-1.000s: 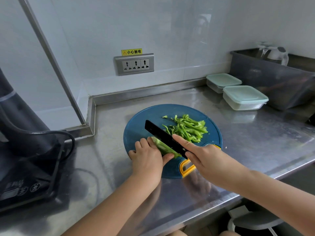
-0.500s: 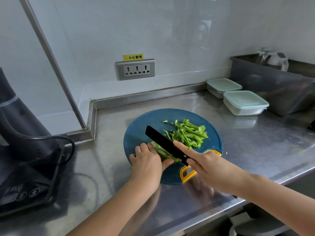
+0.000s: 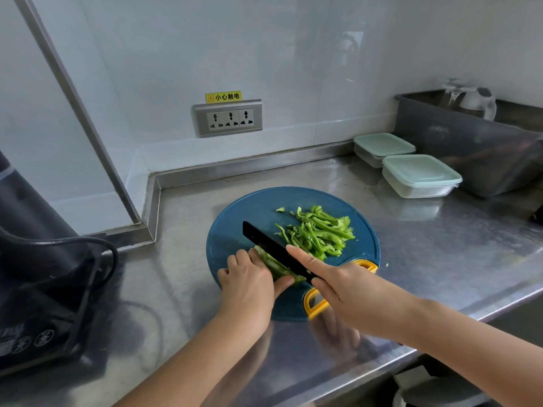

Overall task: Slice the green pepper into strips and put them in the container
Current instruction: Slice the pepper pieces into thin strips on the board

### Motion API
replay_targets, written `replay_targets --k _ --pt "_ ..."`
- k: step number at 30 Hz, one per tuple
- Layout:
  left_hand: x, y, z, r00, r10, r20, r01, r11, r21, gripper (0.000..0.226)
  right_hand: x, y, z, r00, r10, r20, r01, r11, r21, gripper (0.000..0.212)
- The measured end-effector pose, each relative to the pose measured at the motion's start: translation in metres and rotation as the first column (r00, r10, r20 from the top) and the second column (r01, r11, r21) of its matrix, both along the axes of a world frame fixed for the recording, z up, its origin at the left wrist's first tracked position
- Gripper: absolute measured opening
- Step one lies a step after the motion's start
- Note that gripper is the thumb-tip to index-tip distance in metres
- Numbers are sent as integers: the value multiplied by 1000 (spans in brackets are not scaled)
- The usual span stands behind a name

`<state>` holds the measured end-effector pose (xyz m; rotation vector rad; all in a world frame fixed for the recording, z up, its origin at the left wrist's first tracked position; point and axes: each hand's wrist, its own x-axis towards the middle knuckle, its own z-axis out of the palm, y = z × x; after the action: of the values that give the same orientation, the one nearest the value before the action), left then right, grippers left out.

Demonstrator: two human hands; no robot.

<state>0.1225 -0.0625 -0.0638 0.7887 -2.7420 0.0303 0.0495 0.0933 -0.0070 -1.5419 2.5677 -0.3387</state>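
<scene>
1. Slicing was in hand: left hand (image 3: 249,284), fingers (image 3: 242,257) curled, pinned the uncut green pepper (image 3: 277,268) on the board (image 3: 232,230)
2. Right hand (image 3: 349,292) gripped the knife (image 3: 264,239), forefinger along its spine
3. Strips (image 3: 320,233) lay piled; the lidded container (image 3: 420,174) waited, likely after further cuts

Knife (image 3: 273,250) handle buried in right hand (image 3: 352,295), only the blade shows. Uncut pepper piece (image 3: 273,266) mostly under left hand (image 3: 249,286) and blade. Induction cooker (image 3: 35,339) cropped at left edge, grey bin (image 3: 470,148) at right edge. Kettle (image 3: 476,102) half hidden in bin. Rear container (image 3: 382,144) partly behind front container (image 3: 420,176), contents unreadable.
</scene>
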Motion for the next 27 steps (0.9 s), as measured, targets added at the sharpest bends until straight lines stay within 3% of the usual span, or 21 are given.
replay_targets --k 5,9,13,16,20,24,27 --pt "0 3 16 996 25 86 -25 1000 -1 78 0 -9 5 1000 2 -6 -2 998 58 63" --pt "4 1 11 996 -6 92 2 999 41 77 3 -29 0 997 34 -73 -26 993 112 88" --pt "-1 8 22 981 60 182 -77 993 86 101 4 -29 -2 999 9 -42 -4 992 124 72" --pt "0 8 25 983 48 178 -75 986 147 92 12 -29 2 999 -35 -27 37 995 91 88" --pt "3 8 29 977 48 208 -72 992 107 84 24 -26 12 997 -65 -34 69 992 105 94" --pt "1 7 27 969 43 241 -77 988 132 84 34 -17 10 992 -92 -91 103 985 135 95" --pt "1 9 28 958 55 281 -88 990 108 98 37 -6 10 989 -116 -92 130 978 166 95"
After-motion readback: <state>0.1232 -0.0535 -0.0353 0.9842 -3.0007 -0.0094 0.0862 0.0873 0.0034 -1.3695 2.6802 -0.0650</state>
